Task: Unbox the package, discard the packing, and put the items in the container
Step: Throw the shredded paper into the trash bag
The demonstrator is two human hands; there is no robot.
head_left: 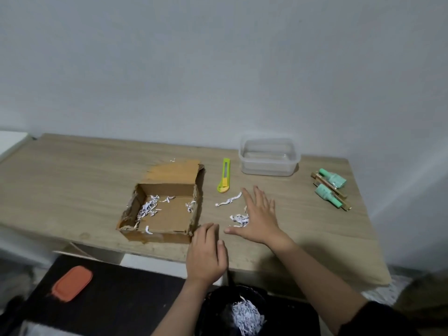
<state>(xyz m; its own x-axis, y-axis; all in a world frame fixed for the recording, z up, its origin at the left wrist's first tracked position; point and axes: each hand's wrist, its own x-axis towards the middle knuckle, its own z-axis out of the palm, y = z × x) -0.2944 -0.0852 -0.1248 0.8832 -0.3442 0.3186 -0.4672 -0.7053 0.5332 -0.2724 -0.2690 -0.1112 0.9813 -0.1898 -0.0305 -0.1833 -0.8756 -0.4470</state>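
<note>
My right hand (260, 214) lies flat with fingers spread over a clump of paper shreds (240, 219) on the surface (72, 166), and my left hand (206, 253) rests loosely curled at the near edge, holding nothing, just right of the opened box (161, 209). The shreds look feather-light and scattery, so I'd sweep them together rather than pinch them. The two green bottles (331, 187) lie far right, near the clear container (269, 156); probably small, rigid and smooth, best held round the body.

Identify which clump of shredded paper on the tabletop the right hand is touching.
The clump beside the right hand, at its palm. The long strip lies apart, nearer the yellow-green cutter.
</note>
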